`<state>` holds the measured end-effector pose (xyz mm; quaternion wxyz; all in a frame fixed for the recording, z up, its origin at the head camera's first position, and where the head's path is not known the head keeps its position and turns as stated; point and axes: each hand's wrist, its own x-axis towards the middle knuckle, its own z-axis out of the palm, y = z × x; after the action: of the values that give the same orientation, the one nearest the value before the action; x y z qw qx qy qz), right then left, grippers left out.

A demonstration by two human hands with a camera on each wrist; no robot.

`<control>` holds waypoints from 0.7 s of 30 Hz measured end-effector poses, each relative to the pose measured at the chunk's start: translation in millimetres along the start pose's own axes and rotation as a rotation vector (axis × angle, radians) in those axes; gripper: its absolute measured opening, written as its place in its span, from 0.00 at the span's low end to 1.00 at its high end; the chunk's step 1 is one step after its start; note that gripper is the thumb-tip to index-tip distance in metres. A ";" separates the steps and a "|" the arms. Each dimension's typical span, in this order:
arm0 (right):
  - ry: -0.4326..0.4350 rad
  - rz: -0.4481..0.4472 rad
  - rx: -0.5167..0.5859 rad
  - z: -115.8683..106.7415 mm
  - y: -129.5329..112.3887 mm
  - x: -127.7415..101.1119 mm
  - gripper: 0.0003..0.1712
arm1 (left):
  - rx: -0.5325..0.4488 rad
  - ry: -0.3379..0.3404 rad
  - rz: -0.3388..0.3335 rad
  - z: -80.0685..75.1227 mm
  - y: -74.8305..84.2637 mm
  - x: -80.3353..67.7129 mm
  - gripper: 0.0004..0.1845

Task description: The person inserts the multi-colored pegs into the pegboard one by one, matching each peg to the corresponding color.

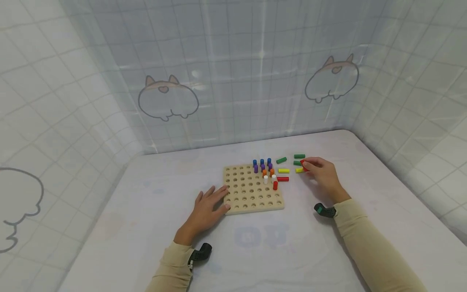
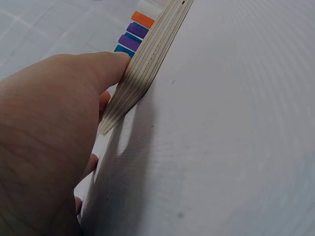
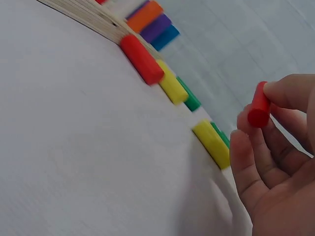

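Right hand's grip [image 1: 322,172] is a pinch: fingertips [image 3: 283,93] clamp one red peg [image 3: 259,105] and hold it off the white tabletop [image 1: 146,219], to the right of the wooden pegboard [image 1: 251,194]. Left hand [image 1: 206,211] lies flat with straight fingers, its tips on the board's left edge; the left wrist view shows the thumb against the layered plywood side [image 2: 147,64].

Faint bluish marks show through the tabletop cover just in front of the board, too washed out to read. No brand or label is legible on the board or pegs. The backdrop carries cartoon animal outlines [image 1: 168,97] on a grid pattern.

Blue, purple, orange, white and red pegs stand upright in the board's far right corner [image 1: 265,170]. Loose pegs lie between the board and the right hand: a red one [image 1: 282,179] just beside the board, a yellow one [image 1: 283,170], and green ones [image 1: 281,160] farther back. Another yellow peg [image 3: 211,143] lies just beside the pinching fingers.
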<state>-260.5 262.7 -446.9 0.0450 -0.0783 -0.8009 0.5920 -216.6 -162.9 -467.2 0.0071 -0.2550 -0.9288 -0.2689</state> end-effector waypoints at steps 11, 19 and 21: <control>-0.088 -0.012 0.076 20.3 -11.1 -6.7 0.26 | 0.006 0.007 -0.009 1.7 0.2 -3.4 0.32; -0.120 -0.021 0.180 34.5 -18.8 -14.3 0.26 | 0.001 0.015 0.012 2.6 -1.2 -2.2 0.32; -0.116 -0.029 0.196 37.3 -19.6 -15.6 0.26 | 0.003 0.016 0.018 2.6 -1.5 -1.4 0.32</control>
<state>-252.7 219.2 -438.8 0.0148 -0.0275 -0.7415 0.6703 -215.8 -163.3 -470.4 0.0176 -0.2613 -0.9267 -0.2694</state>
